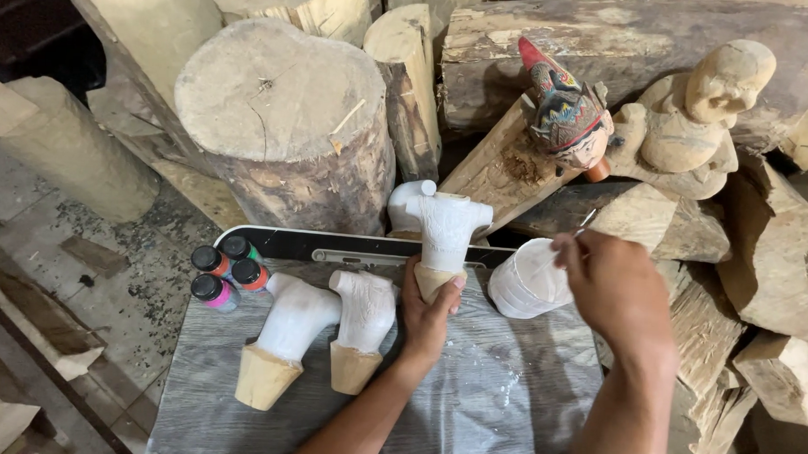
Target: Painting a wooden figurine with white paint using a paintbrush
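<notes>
Paint bottles (pixel 226 270) clustered at the board (pixel 470 399) left-rear corner, black caps, pink and orange-red paint. Two white torsos (pixel 324 327) upright beside them. Left hand (pixel 428 313) gripping the unpainted base of a third torso (pixel 444 228), held upright mid-board. Right hand (pixel 612 283) pinching a brush (pixel 586 221) over the white cup (pixel 528 278). Logs crowd rear and right edges.

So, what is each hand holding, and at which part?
The left hand grips the white-painted wooden torso carving by its bare tapered base. The right hand pinches a thin brush by its handle, over a white pot.
</notes>
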